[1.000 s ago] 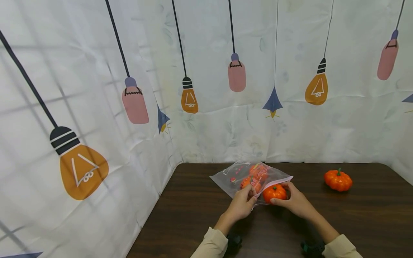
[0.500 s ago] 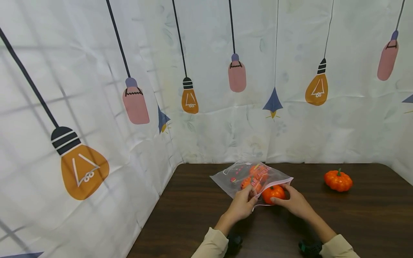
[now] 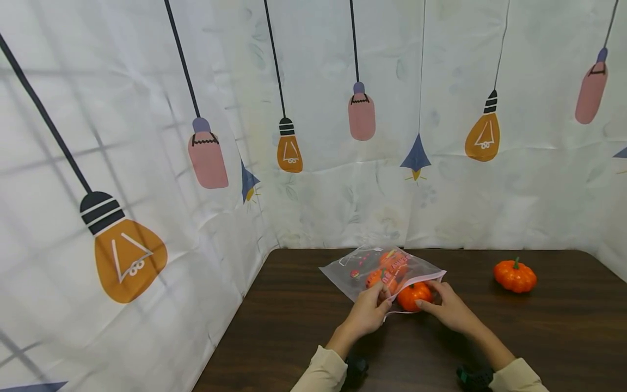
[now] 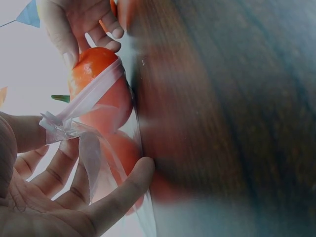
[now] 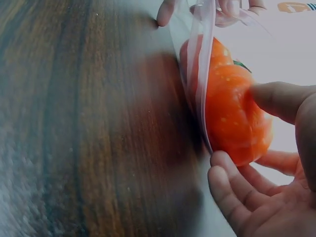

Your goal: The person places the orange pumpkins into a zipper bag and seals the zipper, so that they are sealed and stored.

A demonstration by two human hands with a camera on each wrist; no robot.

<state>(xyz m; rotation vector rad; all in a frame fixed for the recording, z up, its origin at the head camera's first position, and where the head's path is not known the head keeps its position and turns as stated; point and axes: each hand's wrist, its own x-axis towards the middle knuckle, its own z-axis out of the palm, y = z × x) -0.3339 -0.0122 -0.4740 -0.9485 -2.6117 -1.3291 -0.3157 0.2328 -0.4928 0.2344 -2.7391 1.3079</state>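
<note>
A clear zip bag [image 3: 343, 272] with a pink-edged mouth lies at the table's far side, holding orange toy pumpkins [image 3: 382, 280]. My left hand [image 3: 364, 313] pinches the near edge of its mouth; in the left wrist view the thumb presses on the bunched pink strip [image 4: 91, 94]. At the opening, my right hand [image 3: 452, 309] holds another orange pumpkin [image 3: 412, 297] with a green stem, partly inside the bag. The right wrist view has the thumb on the side of this pumpkin [image 5: 237, 116] and fingers under its other side, next to the bag's edge.
One more orange pumpkin [image 3: 515, 276] sits on the dark wooden table [image 3: 563, 332] at the right. A white curtain [image 3: 313, 207] with printed lamps hangs behind the table and along its left side.
The held pumpkin has shifted slightly left, deeper into the bag's mouth, with my right hand following. My left hand has kept its hold on the bag.
</note>
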